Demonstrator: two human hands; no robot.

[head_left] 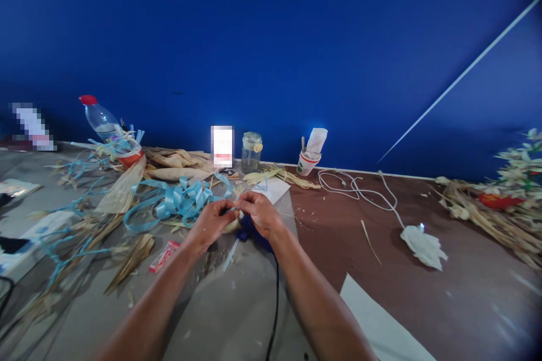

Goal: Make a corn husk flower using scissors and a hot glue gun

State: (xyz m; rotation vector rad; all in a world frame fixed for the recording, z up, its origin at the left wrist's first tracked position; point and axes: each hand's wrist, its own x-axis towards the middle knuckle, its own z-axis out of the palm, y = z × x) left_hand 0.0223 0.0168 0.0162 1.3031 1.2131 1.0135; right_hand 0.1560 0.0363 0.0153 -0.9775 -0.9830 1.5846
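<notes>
Left hand (210, 220) and right hand (259, 213) meet at mid tabletop (220, 304), fingers closed in a tight pinch on a thin end of the blue ribbon (180, 198). The rest of it lies coiled just left of the hands. A pale husk (232, 227) and a dark blue cloth (248, 232) sit under them. Looks like fine fingertip work on the strip; it needs a firm, steady pinch so the strip doesn't slip.

Table (423, 304) bears ribbon (182, 200), husks (178, 158), jar (251, 152), cable (359, 186).
</notes>
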